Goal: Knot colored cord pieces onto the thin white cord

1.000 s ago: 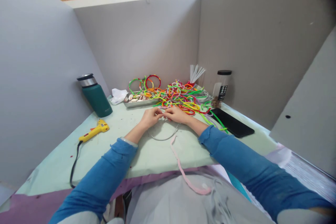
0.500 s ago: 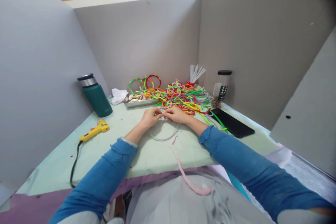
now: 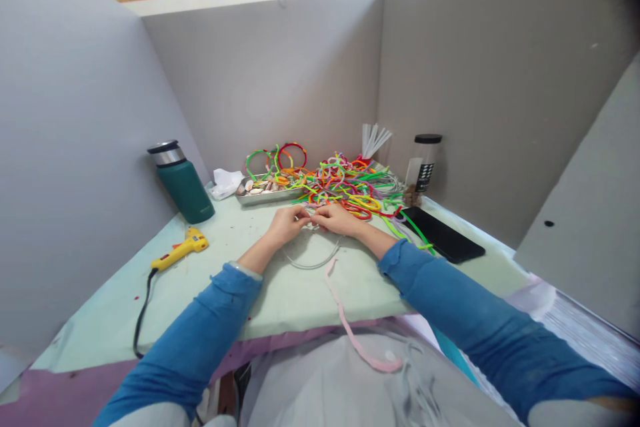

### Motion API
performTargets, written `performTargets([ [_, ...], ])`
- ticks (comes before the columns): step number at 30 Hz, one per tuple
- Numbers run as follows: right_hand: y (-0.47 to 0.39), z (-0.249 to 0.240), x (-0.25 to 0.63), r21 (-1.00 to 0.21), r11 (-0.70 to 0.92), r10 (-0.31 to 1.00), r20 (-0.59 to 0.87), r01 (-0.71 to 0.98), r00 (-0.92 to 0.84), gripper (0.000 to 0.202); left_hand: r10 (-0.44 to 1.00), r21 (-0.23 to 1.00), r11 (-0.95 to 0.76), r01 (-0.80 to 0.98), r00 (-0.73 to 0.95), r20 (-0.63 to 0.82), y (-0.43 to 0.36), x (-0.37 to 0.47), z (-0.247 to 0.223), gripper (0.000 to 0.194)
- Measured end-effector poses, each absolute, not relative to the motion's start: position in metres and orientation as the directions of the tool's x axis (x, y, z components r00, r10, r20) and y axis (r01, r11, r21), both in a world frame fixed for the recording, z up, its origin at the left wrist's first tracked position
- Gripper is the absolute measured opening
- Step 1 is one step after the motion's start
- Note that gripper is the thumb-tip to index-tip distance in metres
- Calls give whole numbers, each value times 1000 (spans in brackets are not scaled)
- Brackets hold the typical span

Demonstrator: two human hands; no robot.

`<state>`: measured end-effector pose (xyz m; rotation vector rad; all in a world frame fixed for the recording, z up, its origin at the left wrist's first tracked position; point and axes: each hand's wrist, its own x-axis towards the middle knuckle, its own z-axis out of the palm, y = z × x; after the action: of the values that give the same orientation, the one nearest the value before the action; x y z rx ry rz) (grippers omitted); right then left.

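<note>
Thumb and fingers of my left hand [image 3: 290,223] are pinched together at the upper part of a thin grey wire hoop [image 3: 311,267]. My right hand [image 3: 336,219] pinches the same part from the other side, its fingertips almost touching the left ones. The lower curve of the hoop hangs just over the table, below both hands. A pale pink fuzzy strip [image 3: 344,320] lies below the hoop, running over the table edge onto the grey apron. Just beyond my hands is a tangled pile of coloured fuzzy stems [image 3: 345,180].
A metal tray [image 3: 270,198] of shells stands behind, with decorated hoops [image 3: 293,147] near it. On the left are a green bottle [image 3: 185,190] and a yellow glue gun [image 3: 180,250] with a black cord. A black phone [image 3: 445,235] and a clear jar [image 3: 421,170] stand right.
</note>
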<state>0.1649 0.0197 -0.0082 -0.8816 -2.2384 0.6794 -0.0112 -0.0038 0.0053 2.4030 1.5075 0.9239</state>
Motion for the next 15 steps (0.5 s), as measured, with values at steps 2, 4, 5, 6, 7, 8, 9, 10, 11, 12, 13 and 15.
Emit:
performTargets([
  [2,19,-7,165,-644,644,733,362,413,-576,39,861,439,-474,763,299,411,-4,-11,5,16],
  [4,18,-6,165,-641,643,734,360,419,-576,38,862,439,-474,763,300,408,-3,-11,5,16],
  [5,18,-6,165,-638,645,732,360,420,-578,38,862,440,-475,762,302,408,-3,-11,5,16],
  [6,17,-5,165,-636,648,730,361,420,-581,38,861,441,-478,759,306,406,-3,-11,5,16],
  [7,17,-5,165,-633,651,728,362,420,-583,37,861,442,-480,758,310,403,-4,-11,5,16],
  [8,16,-4,165,-631,651,727,361,421,-584,37,861,442,-481,757,314,400,-4,-11,5,16],
  [9,16,-4,165,-630,651,728,361,422,-583,36,862,441,-480,758,316,395,-4,-11,5,16],
  [10,15,-3,165,-630,651,728,361,423,-583,36,864,440,-478,760,316,392,-5,-10,6,16],
  [11,15,-3,165,-630,651,728,361,423,-582,36,865,437,-476,763,316,390,-5,-10,6,17],
  [12,15,-3,165,-631,650,728,359,423,-584,35,865,434,-476,765,317,390,-6,-10,6,17],
  [13,15,-3,165,-632,650,728,358,422,-584,35,864,431,-476,767,317,390,-6,-10,6,17],
  [15,15,-3,165,-632,650,728,358,422,-584,35,865,427,-475,770,318,388,-6,-10,6,17],
])
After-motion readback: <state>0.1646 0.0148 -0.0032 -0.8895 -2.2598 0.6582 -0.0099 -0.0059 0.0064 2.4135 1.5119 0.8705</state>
